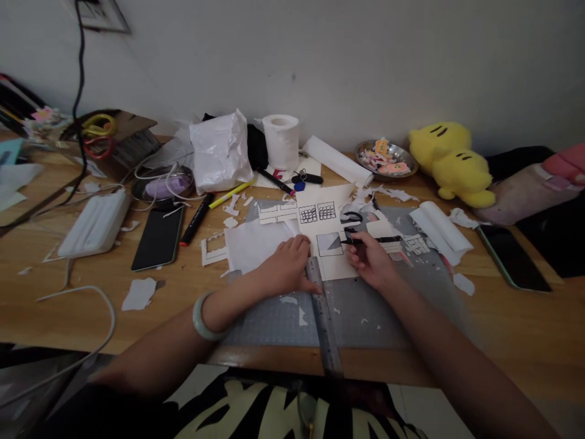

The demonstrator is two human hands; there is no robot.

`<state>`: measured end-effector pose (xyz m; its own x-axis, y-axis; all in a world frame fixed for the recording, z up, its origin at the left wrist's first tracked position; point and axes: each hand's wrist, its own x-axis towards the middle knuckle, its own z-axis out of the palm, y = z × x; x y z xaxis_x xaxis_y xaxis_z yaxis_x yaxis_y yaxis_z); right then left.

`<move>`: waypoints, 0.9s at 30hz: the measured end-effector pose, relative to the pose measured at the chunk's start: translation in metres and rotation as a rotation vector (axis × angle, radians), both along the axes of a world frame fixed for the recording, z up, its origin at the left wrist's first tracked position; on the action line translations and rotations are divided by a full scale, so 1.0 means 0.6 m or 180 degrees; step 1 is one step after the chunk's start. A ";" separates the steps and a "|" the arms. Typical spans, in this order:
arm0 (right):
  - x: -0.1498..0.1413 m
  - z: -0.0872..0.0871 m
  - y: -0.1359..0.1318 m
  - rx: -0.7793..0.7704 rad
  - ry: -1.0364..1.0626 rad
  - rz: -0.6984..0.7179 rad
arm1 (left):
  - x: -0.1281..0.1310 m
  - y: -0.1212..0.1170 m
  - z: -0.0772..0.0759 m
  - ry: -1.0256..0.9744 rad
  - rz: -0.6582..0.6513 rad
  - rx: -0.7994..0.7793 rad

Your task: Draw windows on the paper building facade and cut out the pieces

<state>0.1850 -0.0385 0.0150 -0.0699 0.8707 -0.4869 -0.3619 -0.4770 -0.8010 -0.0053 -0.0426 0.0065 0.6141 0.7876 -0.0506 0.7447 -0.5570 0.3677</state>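
Note:
My left hand (289, 263) lies with its fingers stretched over a cream card's left edge, thumb on a clear ruler (325, 329). That ruler runs down past the table's front edge. Drawn on the card (315, 207) are two grid-filled boxes and, lower, a black-outlined rectangle that looks cut through, grey and white inside. Between the fingers of my right hand (373, 263) is a slim black pen-shaped tool (381, 240), its tip by the rectangle's right edge. Whether it is a pen or a craft knife I cannot tell. White paper (256, 244) lies left of the card.
A grey cutting mat (274, 323) carries paper scraps. Phones (158, 238), a power strip (94, 222) and markers (196, 219) lie left. Behind stand a toilet roll (281, 143) and metal bowl (386, 161). At right are a yellow plush (450, 155), another phone (514, 259) and another person's limb (516, 192).

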 end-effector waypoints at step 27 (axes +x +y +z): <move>0.018 0.033 -0.082 0.2780 -0.4507 0.2596 | 0.000 0.015 0.000 -0.1090 0.0439 0.0614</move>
<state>0.1961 -0.0878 0.0348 -0.5411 0.8402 -0.0352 0.7948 0.4973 -0.3479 -0.0052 -0.0336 0.0063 0.4579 0.8387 0.2948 0.6699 -0.5435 0.5058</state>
